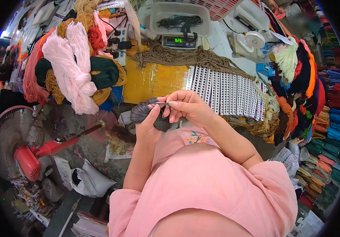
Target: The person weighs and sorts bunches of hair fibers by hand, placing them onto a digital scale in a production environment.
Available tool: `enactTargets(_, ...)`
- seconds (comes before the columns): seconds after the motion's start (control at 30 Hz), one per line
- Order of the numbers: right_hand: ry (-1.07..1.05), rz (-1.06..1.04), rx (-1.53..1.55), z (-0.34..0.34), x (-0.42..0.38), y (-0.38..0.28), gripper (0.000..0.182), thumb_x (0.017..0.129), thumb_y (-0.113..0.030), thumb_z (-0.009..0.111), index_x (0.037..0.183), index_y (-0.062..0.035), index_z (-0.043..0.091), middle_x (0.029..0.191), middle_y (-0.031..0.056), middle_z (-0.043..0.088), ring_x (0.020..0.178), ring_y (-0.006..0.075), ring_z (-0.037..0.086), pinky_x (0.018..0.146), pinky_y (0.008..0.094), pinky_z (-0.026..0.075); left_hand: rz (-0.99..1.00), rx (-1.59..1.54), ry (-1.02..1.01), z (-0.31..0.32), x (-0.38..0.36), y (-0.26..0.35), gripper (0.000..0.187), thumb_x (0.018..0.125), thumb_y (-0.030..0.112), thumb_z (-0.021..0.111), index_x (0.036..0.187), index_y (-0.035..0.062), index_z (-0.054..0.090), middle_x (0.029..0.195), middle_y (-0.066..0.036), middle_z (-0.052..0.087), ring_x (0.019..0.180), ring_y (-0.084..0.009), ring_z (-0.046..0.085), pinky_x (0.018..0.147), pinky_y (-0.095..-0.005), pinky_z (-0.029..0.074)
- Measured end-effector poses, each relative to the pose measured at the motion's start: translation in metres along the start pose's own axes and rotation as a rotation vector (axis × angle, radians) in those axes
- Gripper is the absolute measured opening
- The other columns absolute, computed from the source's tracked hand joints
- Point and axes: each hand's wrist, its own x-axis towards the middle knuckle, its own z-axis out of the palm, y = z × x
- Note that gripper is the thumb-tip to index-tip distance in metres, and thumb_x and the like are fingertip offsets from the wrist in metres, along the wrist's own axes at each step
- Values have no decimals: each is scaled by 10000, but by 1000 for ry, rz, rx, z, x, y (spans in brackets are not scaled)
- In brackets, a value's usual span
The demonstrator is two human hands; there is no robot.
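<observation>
My left hand [149,125] is closed around a dark grey bundle of yarn [143,112] held in front of my chest. My right hand [186,106] pinches a thin strand of the same yarn [160,103] between thumb and fingers, just above the bundle. Both hands are close together over the edge of a yellow table [154,81]. Part of the bundle is hidden behind my left palm.
A white perforated card [225,93] and brownish yarn [178,57] lie on the table. A scale [180,41] carries a tray of dark yarn [180,19]. Pink, green and ochre skeins [75,63] hang left; a red fan [19,142] stands on the floor. Coloured skeins [328,118] stack right.
</observation>
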Motion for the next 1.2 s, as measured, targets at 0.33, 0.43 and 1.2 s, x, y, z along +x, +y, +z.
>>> enactTargets(0.33,10,-3,-38,2,-4,-4,121,778,-118,479,805,-5,510,693,58,558,522,70,515,479,156,411,4,-14,-41,4,0,-2,207,795,115,423,930,-38,461,707,-97,500,643,-173,488,625,-281,402)
enactTargets(0.43,7,0,-24,0,-5,-4,115,768,-117,490,795,-8,512,669,52,555,509,64,506,468,151,397,-13,-25,-66,3,1,-4,199,791,112,432,927,-33,451,747,-88,509,694,-147,490,662,-244,398)
enactTargets(1.2,-25,-7,8,-4,-9,-9,98,795,-100,435,831,-11,457,642,68,542,491,75,491,456,167,396,-14,-57,-61,7,2,-11,184,797,102,435,927,-26,460,725,-73,515,616,-129,488,581,-232,412)
